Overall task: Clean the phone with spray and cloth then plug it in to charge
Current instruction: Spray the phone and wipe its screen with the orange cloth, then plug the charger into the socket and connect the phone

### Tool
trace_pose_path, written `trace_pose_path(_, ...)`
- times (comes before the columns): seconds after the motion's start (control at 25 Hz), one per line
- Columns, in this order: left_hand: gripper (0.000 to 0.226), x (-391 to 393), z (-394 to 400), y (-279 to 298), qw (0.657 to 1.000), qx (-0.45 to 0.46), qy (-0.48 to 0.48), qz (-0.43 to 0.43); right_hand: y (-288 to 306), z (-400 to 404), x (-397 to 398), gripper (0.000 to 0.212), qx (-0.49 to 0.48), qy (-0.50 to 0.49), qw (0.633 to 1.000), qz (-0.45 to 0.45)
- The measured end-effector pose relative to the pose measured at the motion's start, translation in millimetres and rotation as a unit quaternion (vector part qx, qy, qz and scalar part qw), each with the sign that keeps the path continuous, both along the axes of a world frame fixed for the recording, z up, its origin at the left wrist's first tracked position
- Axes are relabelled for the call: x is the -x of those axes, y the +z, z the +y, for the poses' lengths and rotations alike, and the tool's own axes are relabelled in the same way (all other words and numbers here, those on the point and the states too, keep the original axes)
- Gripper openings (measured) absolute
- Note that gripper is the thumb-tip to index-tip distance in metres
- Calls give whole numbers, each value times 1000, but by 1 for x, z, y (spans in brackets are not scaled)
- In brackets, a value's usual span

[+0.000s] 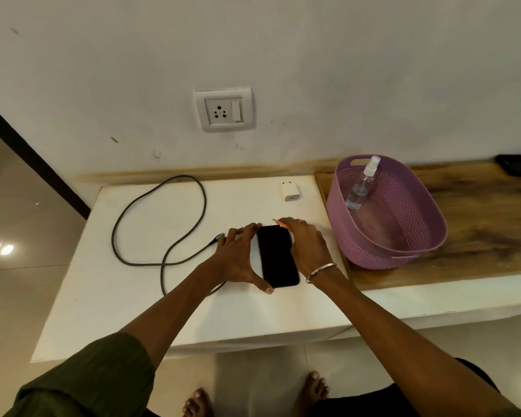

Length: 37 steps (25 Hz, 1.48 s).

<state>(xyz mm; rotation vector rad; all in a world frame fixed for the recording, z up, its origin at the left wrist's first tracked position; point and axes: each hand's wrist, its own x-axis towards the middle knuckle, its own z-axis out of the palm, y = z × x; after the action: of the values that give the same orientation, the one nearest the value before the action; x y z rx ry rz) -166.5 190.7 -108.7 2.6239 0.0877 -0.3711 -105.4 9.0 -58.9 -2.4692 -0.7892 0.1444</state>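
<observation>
A black phone lies screen up on the white table. My left hand grips it along its left side, fingers at the top edge and thumb at the bottom corner. My right hand rests over the phone's right edge, and a bit of pink cloth sticks out from under its fingers. The dark charging cable lies looped on the table, its plug end just left of my left hand. A white charger adapter lies near the wall. The clear spray bottle leans inside the basket.
A purple plastic basket stands on the wooden counter to the right of the table. A wall socket with a switch sits above the table. A dark object lies at the counter's far right. My bare feet show below the table's front edge.
</observation>
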Motion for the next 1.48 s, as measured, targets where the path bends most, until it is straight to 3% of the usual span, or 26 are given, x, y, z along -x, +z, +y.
trace_pose_path(0.12,150,2,2,0,1000,0,-2,-9,52,-11,8,32,-82,17,992,-95)
trace_pose_path(0.24,154,3,0,2,1000,7,-4,-13,104,-41,-4,32,-124,-32,976,-175)
trace_pose_path(0.4,162,1,1,1,1000,21,0,-15,140,-104,-50,30,-30,-122,959,-255)
trace_pose_path(0.56,163,0,4,-4,999,30,7,-31,103,-140,-83,24,111,-167,966,-164)
trace_pose_path(0.72,152,5,10,2,989,122,17,-79,54,-139,-89,19,144,-110,983,-31)
trace_pose_path(0.84,119,15,24,7,958,200,109,-174,43,-136,-94,13,103,-128,985,51)
trace_pose_path(1.0,54,30,50,6,926,134,221,-274,39,-144,-100,24,176,-86,978,77)
trace_pose_path(1.08,36,36,57,4,920,125,236,-287,38,-147,-101,23,210,-56,968,125)
trace_pose_path(1.28,24,49,56,-1,929,93,247,-260,44,-147,-101,27,290,13,947,141)
trace_pose_path(1.48,22,55,55,9,931,62,242,-268,59,-145,-105,39,325,14,934,145)
